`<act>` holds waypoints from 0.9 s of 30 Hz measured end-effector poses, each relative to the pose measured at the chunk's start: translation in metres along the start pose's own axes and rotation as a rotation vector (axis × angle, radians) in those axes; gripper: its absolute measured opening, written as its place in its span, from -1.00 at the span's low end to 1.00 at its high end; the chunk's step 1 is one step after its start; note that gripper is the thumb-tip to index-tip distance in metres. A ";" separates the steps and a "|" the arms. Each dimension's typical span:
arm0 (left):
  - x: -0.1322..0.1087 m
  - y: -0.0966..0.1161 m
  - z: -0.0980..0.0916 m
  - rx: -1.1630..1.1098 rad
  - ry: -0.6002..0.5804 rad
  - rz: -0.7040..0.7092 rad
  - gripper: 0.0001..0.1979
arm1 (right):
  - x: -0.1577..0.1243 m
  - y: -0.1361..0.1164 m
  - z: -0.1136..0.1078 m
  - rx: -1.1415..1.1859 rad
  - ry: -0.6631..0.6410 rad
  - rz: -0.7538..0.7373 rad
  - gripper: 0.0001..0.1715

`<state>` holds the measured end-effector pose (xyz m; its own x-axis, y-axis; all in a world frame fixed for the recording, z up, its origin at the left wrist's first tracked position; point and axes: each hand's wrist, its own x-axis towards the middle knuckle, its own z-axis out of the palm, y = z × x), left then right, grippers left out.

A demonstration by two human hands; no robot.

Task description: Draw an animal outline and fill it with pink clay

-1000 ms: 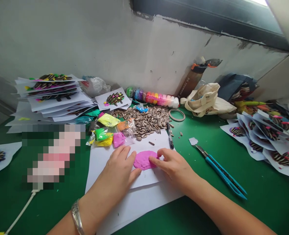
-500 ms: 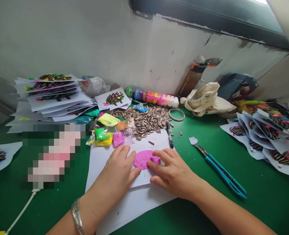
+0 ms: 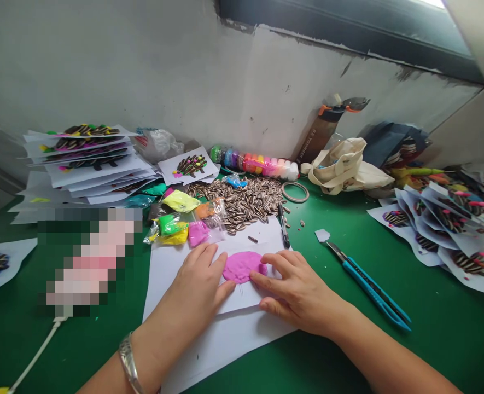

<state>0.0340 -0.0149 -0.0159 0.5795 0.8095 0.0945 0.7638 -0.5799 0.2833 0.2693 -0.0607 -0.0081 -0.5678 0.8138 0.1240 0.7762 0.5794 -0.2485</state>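
A flattened oval of pink modelling clay (image 3: pixel 242 267) lies on a white sheet of paper (image 3: pixel 242 302), with a few drawn lines just below it. My left hand (image 3: pixel 203 276) rests flat on the paper at the clay's left edge, fingers apart, thumb by its lower edge. At the right side, my right hand (image 3: pixel 293 284) touches the clay with its curved fingertips. Its fingers are spread, the thumb lying lower on the paper. A single sunflower seed (image 3: pixel 252 239) is above the clay, and a black pen (image 3: pixel 284 227) lies at the paper's upper right.
Beyond the paper are a heap of striped sunflower seeds (image 3: pixel 250 202) and bagged coloured clay (image 3: pixel 174 227). A blue utility knife (image 3: pixel 373 290) with its blade out lies to the right. Stacks of seed pictures (image 3: pixel 89 169) stand left and right. A tape ring (image 3: pixel 295 192) is behind.
My right hand has shifted slightly right across the clay, its fingers now nearer the right edge and more clay showing. My left hand has stayed in place.
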 end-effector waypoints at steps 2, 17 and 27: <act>0.000 0.000 -0.001 0.003 -0.011 -0.005 -0.61 | 0.000 0.000 -0.002 0.005 -0.014 0.005 -0.57; 0.001 0.001 -0.003 0.007 -0.023 -0.023 -0.61 | -0.001 0.000 -0.005 0.056 -0.048 0.003 -0.59; 0.001 0.001 0.000 -0.026 0.022 -0.005 -0.65 | -0.003 0.007 -0.012 0.225 -0.073 0.040 -0.54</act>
<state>0.0348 -0.0148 -0.0153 0.5693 0.8141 0.1144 0.7586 -0.5738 0.3087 0.2793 -0.0587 0.0010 -0.5623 0.8259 0.0421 0.7225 0.5154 -0.4608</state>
